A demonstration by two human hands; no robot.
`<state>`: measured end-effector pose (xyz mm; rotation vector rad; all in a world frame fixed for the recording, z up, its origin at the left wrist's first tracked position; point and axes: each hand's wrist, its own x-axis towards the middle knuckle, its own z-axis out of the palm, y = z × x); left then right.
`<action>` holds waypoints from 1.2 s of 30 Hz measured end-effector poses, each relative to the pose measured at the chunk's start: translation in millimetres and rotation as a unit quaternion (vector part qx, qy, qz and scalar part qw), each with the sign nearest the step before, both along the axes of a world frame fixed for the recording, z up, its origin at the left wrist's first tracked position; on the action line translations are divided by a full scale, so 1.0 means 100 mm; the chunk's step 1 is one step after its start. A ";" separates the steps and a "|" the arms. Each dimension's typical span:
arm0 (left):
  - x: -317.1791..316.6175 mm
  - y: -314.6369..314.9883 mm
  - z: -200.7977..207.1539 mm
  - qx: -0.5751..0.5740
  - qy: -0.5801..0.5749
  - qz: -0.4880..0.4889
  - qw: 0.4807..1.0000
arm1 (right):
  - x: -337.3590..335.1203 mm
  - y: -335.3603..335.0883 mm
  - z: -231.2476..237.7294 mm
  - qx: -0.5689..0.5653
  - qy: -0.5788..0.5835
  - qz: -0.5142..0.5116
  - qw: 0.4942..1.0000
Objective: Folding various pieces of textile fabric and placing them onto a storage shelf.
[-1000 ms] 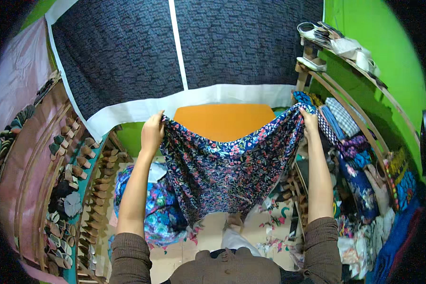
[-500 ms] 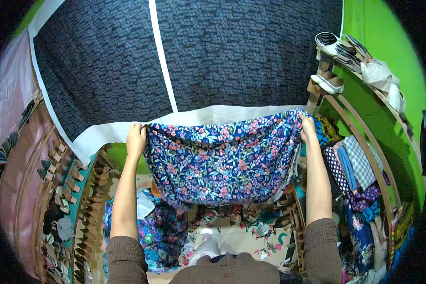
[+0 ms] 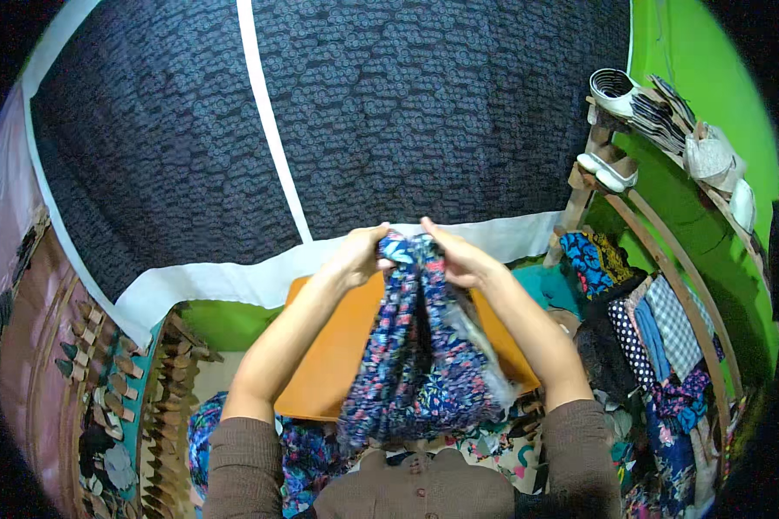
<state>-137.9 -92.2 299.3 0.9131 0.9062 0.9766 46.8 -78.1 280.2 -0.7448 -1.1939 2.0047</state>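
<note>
A navy floral cloth (image 3: 389, 346) hangs in front of me, gathered at its top and drooping in loose folds, its lower part blurred. My left hand (image 3: 362, 255) is closed on the left top corner. Close beside it, my right hand (image 3: 463, 257) pinches the right top part, its thumb pointing up. The two held ends are nearly together, and a dark gap runs down between the folds. Behind the cloth stands an orange surface (image 3: 325, 355), partly covered by it.
Wooden racks with many shoes (image 3: 173, 376) line the left. On the right, a wooden rack holds folded fabrics (image 3: 658, 329), with white shoes (image 3: 613, 171) above. A dark patterned curtain (image 3: 441, 112) with white borders hangs ahead. Another floral fabric pile (image 3: 307, 458) lies low at left.
Both hands have come inward from wide apart, so the stretched cloth is now folded together and hangs bunched. The orange surface behind it has come into view.
</note>
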 end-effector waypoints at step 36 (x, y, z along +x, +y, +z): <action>-0.70 -1.87 -0.30 0.366 0.237 0.351 0.829 | 1.61 -0.86 -0.05 0.321 -0.517 -0.028 0.793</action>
